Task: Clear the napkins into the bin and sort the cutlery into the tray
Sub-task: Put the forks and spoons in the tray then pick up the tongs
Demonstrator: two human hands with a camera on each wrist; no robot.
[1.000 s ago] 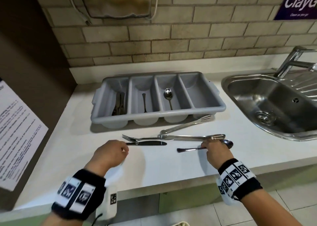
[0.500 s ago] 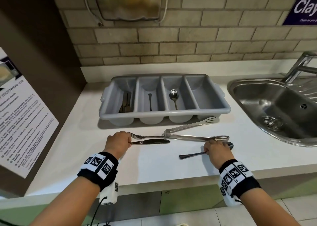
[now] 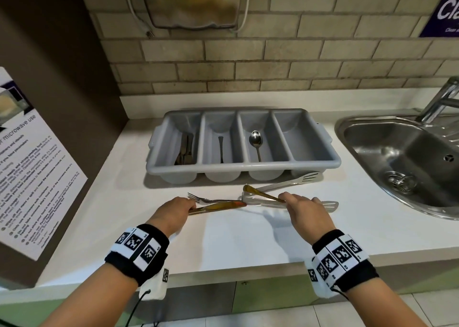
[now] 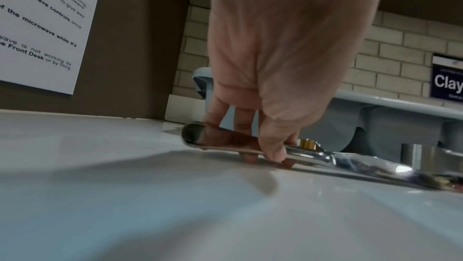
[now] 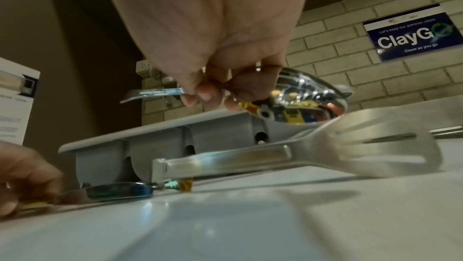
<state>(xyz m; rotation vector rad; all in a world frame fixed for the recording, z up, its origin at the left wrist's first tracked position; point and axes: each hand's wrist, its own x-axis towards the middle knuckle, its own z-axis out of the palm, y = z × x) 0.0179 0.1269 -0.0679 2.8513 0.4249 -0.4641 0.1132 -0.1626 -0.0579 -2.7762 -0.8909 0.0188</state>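
We have the knife [image 3: 216,206] pinched at its handle in our left hand [image 3: 173,215], blade pointing right, low on the counter [image 3: 236,239]. Right hand [image 3: 305,210] pinches the spoon [image 5: 300,102], lifted clear. The tray [image 3: 244,165] lies straight ahead of both, slots running away from us.

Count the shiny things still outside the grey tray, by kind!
fork: 1
knife, pinched by the left hand: 1
spoon, held by the right hand: 1
tongs: 1
Total: 4

Mirror-shiny metal spoon [image 5: 304,102]; matt grey plastic tray [image 3: 248,164]; brushed-metal tongs [image 5: 325,154].
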